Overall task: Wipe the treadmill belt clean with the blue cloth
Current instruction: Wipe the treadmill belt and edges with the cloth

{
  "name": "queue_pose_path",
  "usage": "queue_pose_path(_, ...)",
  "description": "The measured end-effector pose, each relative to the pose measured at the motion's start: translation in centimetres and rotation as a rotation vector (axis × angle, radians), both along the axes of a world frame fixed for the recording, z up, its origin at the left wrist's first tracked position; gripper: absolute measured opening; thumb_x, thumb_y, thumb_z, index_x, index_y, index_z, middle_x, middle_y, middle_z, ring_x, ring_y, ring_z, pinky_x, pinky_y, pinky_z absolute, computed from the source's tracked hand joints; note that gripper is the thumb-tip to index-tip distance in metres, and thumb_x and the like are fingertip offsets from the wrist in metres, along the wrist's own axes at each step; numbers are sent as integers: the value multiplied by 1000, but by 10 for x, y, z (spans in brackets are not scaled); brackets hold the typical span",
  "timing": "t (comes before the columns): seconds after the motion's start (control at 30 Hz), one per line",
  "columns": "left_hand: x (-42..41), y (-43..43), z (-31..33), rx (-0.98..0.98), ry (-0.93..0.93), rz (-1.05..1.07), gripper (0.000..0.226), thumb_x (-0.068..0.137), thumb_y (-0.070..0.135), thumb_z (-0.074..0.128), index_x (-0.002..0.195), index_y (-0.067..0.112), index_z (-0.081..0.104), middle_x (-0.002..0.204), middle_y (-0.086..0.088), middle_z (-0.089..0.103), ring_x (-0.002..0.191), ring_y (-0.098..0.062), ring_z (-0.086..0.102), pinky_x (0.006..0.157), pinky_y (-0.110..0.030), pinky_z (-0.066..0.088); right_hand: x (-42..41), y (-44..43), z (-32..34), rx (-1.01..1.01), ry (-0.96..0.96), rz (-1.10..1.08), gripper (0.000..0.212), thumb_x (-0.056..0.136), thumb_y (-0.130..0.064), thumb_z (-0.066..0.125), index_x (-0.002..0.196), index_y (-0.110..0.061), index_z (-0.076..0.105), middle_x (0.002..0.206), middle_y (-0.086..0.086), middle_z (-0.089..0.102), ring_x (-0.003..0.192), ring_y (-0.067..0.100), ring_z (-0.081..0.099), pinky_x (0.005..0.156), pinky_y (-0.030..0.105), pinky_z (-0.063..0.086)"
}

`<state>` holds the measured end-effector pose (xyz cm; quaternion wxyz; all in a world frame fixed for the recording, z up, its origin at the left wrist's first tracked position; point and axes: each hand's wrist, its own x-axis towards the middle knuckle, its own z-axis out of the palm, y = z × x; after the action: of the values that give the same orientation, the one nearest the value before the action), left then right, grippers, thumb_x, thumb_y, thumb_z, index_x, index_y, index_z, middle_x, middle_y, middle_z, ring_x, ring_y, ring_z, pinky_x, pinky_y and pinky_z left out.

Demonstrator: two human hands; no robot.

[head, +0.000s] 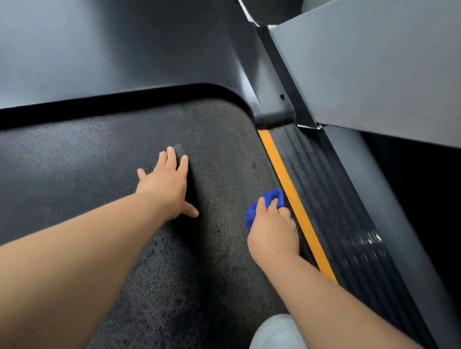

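A black, finely textured treadmill belt (91, 167) filled the middle and lower left of the frame. It was bordered in the upper left by a smooth dark grey motor cover (97, 47) and on the right by an orange stripe (297, 204) along a black ribbed side rail (337, 206). A grey upright panel (376, 62) crossed the upper right. The left hand (167, 187) lay flat at centre, fingers spread on the belt. Right of centre, the right hand (274, 235) gripped a bunched blue cloth (273, 195), holding it on the belt just beside the stripe
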<state>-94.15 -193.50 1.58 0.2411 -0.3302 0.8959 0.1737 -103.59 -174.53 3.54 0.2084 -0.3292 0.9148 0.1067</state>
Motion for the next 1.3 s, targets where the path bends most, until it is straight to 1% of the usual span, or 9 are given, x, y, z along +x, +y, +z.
queue_pose_path(0.1,2,-8,2,-18,-7,-41,130,58,67,74,150,23,-6,158,-3,-15,146,-19,-8,112,-57,19,-29,-23,17,-281,-26,56,29,84,-2,54,112,-10,48,100,3,48,101,27,50,70,32,39)
queue_pose_path(0.2,13,-17,-4,-142,11,-62,134,51,81,65,150,25,-7,158,1,-13,146,-19,-7,116,-54,10,-69,-91,12,-467,139,336,21,78,3,61,97,-5,60,105,12,56,97,35,52,76,38,46)
queue_pose_path(0.4,9,-27,-8,-61,-59,117,153,33,86,67,146,31,-19,154,0,-27,142,-41,-16,108,-67,12,-97,-189,-9,-191,324,478,34,90,-13,43,124,-10,46,125,5,48,118,25,40,92,36,36)
queue_pose_path(0.7,8,-22,-3,-62,-100,120,152,36,83,70,146,30,-20,154,-1,-27,142,-41,-16,108,-67,14,-97,-133,-1,182,433,645,43,88,-22,43,127,-3,45,121,9,53,113,25,41,89,35,30)
queue_pose_path(0.83,19,-12,0,-47,-49,110,133,52,80,67,148,33,-12,156,2,-23,143,-37,-14,111,-62,13,-77,-87,3,177,349,594,42,89,-16,41,128,0,41,120,12,52,114,28,42,95,35,32)
queue_pose_path(1.0,44,16,19,72,-170,-62,111,73,66,64,150,32,-7,157,0,-20,144,-35,-9,112,-58,21,-37,-14,3,219,96,424,45,87,-15,49,129,-1,37,124,13,45,108,30,41,84,33,36)
queue_pose_path(1.1,49,33,41,141,-321,-162,108,75,61,65,150,30,-7,157,-4,-20,145,-34,-5,112,-56,23,-5,18,25,116,-304,246,68,88,-4,47,149,-15,19,157,3,12,138,36,17,108,40,28)
queue_pose_path(1.17,49,43,50,153,-367,-164,109,76,61,65,150,29,-8,158,-6,-16,145,-33,2,113,-55,22,1,26,45,-22,-440,198,77,86,5,41,151,-28,16,160,-5,0,145,25,8,115,38,19)
queue_pose_path(1.3,27,67,37,-78,-13,-98,100,76,74,48,149,29,-5,159,1,7,144,-28,15,109,-62,16,-54,12,64,-225,-253,318,69,79,5,45,139,-28,45,149,5,39,134,23,38,108,32,33)
